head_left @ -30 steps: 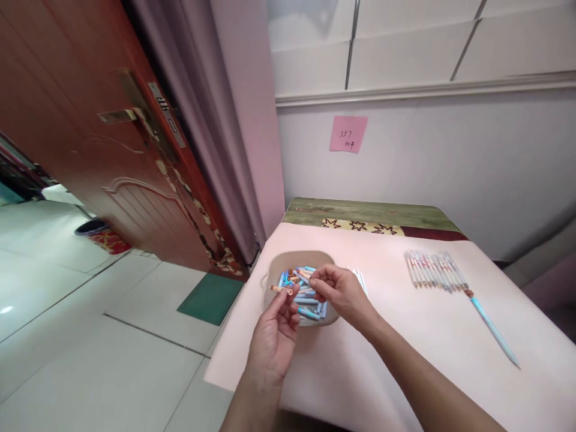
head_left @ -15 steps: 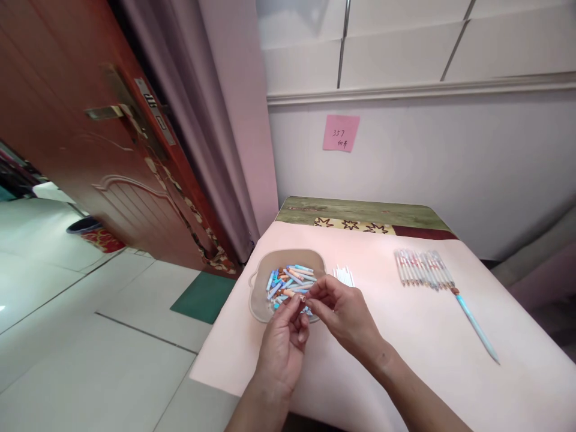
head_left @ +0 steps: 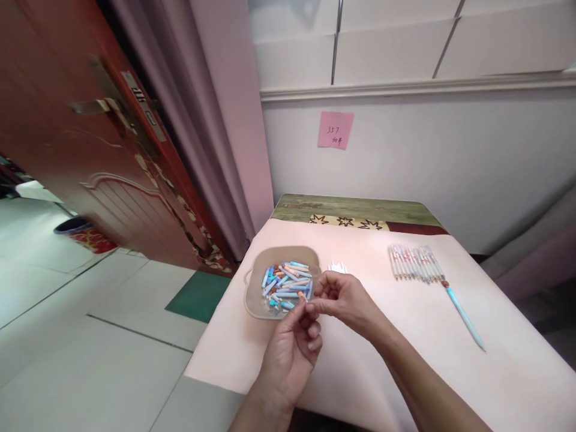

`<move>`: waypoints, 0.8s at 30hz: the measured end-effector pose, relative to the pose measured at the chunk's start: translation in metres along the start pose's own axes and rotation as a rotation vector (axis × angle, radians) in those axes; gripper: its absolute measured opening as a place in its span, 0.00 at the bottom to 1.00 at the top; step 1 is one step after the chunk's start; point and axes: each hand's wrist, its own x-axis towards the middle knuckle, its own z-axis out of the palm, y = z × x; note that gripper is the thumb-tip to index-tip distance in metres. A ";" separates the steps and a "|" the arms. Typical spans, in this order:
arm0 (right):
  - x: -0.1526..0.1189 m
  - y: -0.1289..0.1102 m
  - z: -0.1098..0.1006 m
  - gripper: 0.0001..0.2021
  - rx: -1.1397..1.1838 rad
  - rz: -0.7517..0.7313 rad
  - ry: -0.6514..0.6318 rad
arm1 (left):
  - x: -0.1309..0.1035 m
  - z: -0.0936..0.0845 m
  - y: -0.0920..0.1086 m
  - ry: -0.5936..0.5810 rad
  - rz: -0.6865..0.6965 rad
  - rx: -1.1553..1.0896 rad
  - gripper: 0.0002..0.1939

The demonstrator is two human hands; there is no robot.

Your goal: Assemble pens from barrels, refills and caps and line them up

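My left hand [head_left: 292,354] is closed, pinching a small orange pen barrel [head_left: 301,294] between thumb and forefinger at the near right rim of the basin. My right hand [head_left: 346,303] meets it there, thumb and forefinger pressed together by the barrel's end; what they pinch is too small to make out. Behind my fingertips, the beige basin [head_left: 252,307] holds many loose blue, lilac and orange pen parts [head_left: 288,282]. Thin white sticks [head_left: 337,267] lie on the table just beyond my right hand, partly covered by it.
A row of clear pens or refills [head_left: 416,264] lies at the right of the pink-covered table [head_left: 396,336]. Beside it rests a light blue pen [head_left: 465,318] with a brown top. A pink note [head_left: 335,130] is on the wall. A red door [head_left: 135,198] stands at the left.
Both hands have shifted slightly right relative to the basin, still together. The orange barrel shows less between my fingers. The whole view has moved a little.
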 end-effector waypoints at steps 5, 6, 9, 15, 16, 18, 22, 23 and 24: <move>-0.006 0.002 -0.030 0.18 -0.038 0.004 0.181 | -0.003 -0.002 0.016 0.030 0.043 -0.094 0.03; -0.013 0.006 -0.039 0.17 -0.126 -0.007 0.278 | -0.002 -0.003 0.022 0.052 0.076 -0.119 0.05; -0.039 0.030 -0.057 0.14 -0.590 0.062 0.489 | 0.001 -0.005 0.037 0.095 0.160 -0.181 0.09; -0.073 0.100 -0.037 0.10 -1.111 0.166 0.508 | 0.013 -0.009 0.036 0.101 0.138 -0.156 0.10; -0.074 0.105 -0.033 0.10 -1.141 0.143 0.528 | 0.014 -0.010 0.034 0.108 0.138 -0.139 0.10; -0.073 0.105 -0.027 0.11 -1.138 0.101 0.579 | 0.014 -0.010 0.031 0.127 0.151 -0.104 0.09; -0.075 0.068 -0.020 0.10 -0.919 -0.010 0.653 | 0.012 -0.007 0.027 0.219 0.186 -0.031 0.07; -0.077 0.055 -0.018 0.10 -0.864 -0.067 0.671 | 0.011 -0.006 0.025 0.235 0.187 -0.021 0.07; -0.078 0.042 -0.014 0.09 -0.821 -0.133 0.672 | 0.010 -0.005 0.023 0.241 0.183 -0.018 0.06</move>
